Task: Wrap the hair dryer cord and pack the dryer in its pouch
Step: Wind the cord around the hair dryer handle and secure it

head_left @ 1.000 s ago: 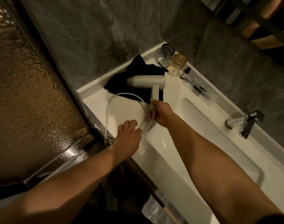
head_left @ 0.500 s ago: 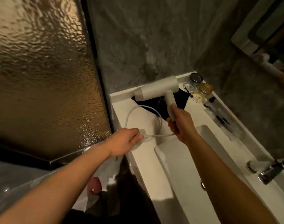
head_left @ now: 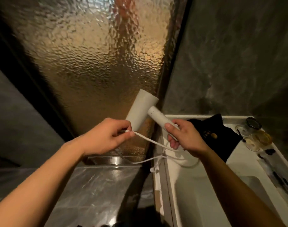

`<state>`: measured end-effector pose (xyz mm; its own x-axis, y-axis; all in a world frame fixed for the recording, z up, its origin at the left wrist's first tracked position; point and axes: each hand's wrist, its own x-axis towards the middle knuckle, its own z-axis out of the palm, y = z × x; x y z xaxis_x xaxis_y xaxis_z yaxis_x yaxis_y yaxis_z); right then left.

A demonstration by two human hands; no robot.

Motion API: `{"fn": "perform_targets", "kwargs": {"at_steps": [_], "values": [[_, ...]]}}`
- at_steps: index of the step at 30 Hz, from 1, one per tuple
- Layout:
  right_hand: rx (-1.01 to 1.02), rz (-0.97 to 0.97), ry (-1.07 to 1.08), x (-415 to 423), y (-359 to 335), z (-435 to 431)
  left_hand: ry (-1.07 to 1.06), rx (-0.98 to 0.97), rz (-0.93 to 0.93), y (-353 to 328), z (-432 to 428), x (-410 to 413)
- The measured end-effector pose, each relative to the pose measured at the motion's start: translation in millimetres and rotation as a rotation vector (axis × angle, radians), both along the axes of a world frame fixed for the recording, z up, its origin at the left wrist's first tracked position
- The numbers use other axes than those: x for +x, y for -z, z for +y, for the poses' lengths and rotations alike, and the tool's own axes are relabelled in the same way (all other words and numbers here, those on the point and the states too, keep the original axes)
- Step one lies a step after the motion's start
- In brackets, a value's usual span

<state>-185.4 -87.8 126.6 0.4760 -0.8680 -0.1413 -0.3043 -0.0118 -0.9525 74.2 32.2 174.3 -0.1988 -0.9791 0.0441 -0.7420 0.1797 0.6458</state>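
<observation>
My right hand [head_left: 185, 138] grips the handle of the white hair dryer [head_left: 143, 108], held up in the air left of the counter with its barrel tilted up to the left. My left hand [head_left: 107, 136] pinches the white cord [head_left: 149, 141] close to the barrel. From there the cord runs right under my right hand, loops onto the counter and hangs off its left edge. The black pouch [head_left: 222, 136] lies flat on the white counter [head_left: 181, 185], behind and to the right of my right hand.
Two small glass jars [head_left: 254, 133] and dark toiletries in a clear sleeve [head_left: 277, 176] stand along the counter's right side. A sink basin [head_left: 238, 194] opens below my right forearm. A textured glass door [head_left: 90, 63] rises at left, above a metal threshold [head_left: 107, 161].
My right hand lifted the dryer off the pouch and swung it up and left. My left hand rose with the cord to the barrel. The view turned toward the glass door.
</observation>
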Motion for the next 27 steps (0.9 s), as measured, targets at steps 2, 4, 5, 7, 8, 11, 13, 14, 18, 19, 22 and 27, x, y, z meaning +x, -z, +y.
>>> {"fn": "perform_targets", "kwargs": {"at_steps": [2,4,5,7,8,11,13,14,18,19,22,27], "values": [[-0.039,0.013,-0.096,26,-13,9,-0.029,-0.067,-0.058,-19,14,24],[-0.082,0.036,-0.180,51,-25,17,-0.072,-0.141,-0.096,-36,30,46],[-0.103,0.040,-0.217,63,-31,22,-0.087,-0.193,-0.122,-43,37,58],[-0.154,0.044,-0.277,86,-42,31,-0.108,-0.297,-0.184,-58,51,78],[-0.188,0.047,-0.308,96,-48,35,-0.119,-0.329,-0.210,-65,58,87],[-0.234,0.040,-0.435,122,-61,49,-0.173,-0.398,-0.300,-81,73,113],[-0.177,-0.008,-0.496,136,-66,58,-0.193,-0.408,-0.314,-89,80,128],[-0.137,-0.016,-0.523,143,-67,61,-0.209,-0.402,-0.306,-93,84,135],[-0.090,-0.002,-0.642,168,-68,72,-0.261,-0.271,-0.123,-101,95,169],[-0.087,-0.007,-0.674,173,-68,75,-0.245,-0.218,-0.053,-102,96,180],[-0.008,-0.049,-0.785,189,-68,87,-0.193,-0.069,0.103,-89,93,204],[0.181,-0.234,-0.837,222,-52,110,-0.374,0.218,0.335,27,100,253]]}}
